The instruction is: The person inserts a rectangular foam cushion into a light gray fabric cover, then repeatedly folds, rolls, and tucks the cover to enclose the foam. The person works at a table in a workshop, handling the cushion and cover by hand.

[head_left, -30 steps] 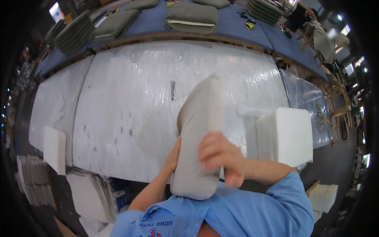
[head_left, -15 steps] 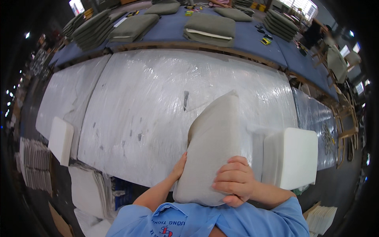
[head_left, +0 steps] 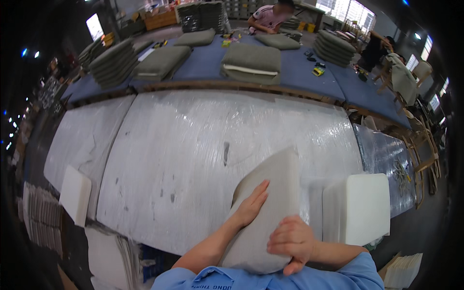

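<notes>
A light grey-beige fabric-covered cushion point(head_left: 279, 193) stands tilted against my body, its pointed far corner up over the plastic-wrapped work surface. My left hand point(head_left: 253, 204) lies on the cushion's left face, fingers stretched out and close together. On its right side, my right hand point(head_left: 293, 243) grips the cushion with bent fingers, the thumb pointing down near the lower edge. Beside my right forearm, a stack of white foam pads point(head_left: 367, 208) sits at the surface's right side. The cushion's underside and the edge against my shirt are hidden.
Shiny plastic film covers the work surface point(head_left: 169, 145). Beyond it, a blue table point(head_left: 203, 63) carries green-grey cushions point(head_left: 251, 60) and stacks of them. Another white pad point(head_left: 75, 195) leans at the left. A person point(head_left: 270, 18) is behind the far table; wooden chairs point(head_left: 423, 159) stand at right.
My left hand has moved from the cushion's left edge up onto its face. My right hand keeps its grip. The view has tilted up, bringing a person behind the far table into sight.
</notes>
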Demonstrator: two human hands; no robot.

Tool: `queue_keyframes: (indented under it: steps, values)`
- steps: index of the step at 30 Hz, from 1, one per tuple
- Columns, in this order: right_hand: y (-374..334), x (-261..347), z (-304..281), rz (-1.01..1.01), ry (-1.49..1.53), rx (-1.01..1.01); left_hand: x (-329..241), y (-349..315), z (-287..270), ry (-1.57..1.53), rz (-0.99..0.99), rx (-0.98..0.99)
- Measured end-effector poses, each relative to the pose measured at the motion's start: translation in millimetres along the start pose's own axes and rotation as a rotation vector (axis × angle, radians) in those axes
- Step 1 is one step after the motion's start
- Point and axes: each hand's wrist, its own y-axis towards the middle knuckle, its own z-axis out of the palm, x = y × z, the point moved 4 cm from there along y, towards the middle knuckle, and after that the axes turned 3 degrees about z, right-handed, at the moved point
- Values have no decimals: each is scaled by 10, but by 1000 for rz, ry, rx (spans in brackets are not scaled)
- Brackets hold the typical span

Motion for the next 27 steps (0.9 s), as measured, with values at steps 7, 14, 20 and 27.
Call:
queue_keyframes:
  steps: [7, 14, 20, 27]
  values:
    - [10, 15, 38, -22, 12, -78, 1181, -426, -383, -23, -407, -143]
    - [422, -173, 161, -97, 7, -206, 1355, -1575, -806, 329, -665, -80]
    - [543, -592, -28, 167, -200, -382, -1094, -1072, -705, -10, 63, -83]
    - [650, -511, -75, 23, -245, -217, -2037, -732, -244, 895, 431, -411]
